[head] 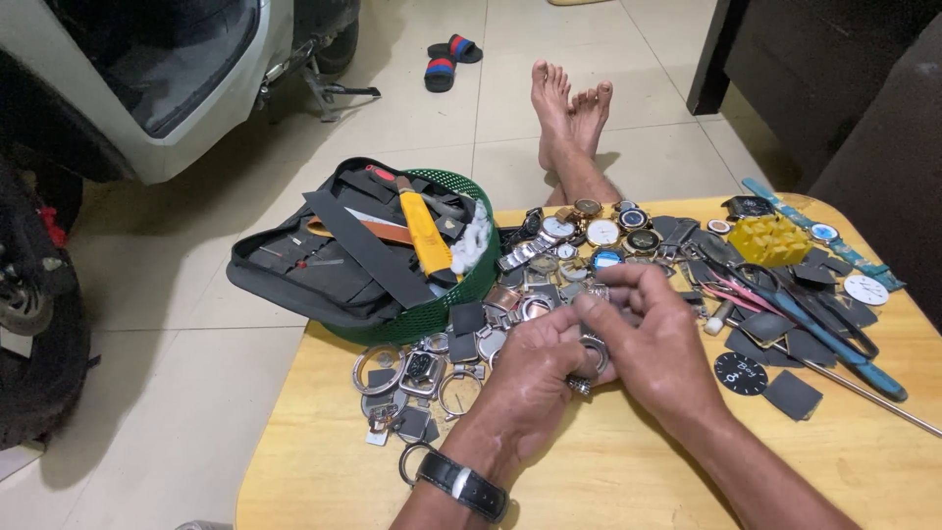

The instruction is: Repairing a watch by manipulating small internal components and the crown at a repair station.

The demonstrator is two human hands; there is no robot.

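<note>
Both hands' fingers (628, 294) hide most of the small metal watch case (592, 351).

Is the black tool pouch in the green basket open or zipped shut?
Open. The black tool pouch lies spread across the green basket, its inner slots showing, with a yellow-handled tool resting on it.

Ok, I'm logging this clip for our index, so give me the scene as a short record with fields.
setting: wooden table over a tiled floor
left hand: grips a metal watch case; black wristwatch on the wrist
right hand: pinches the same case from above
near the hands: loose watches, empty cases
left of table: green basket holding a black tool pouch
right: yellow block, tweezers
</note>
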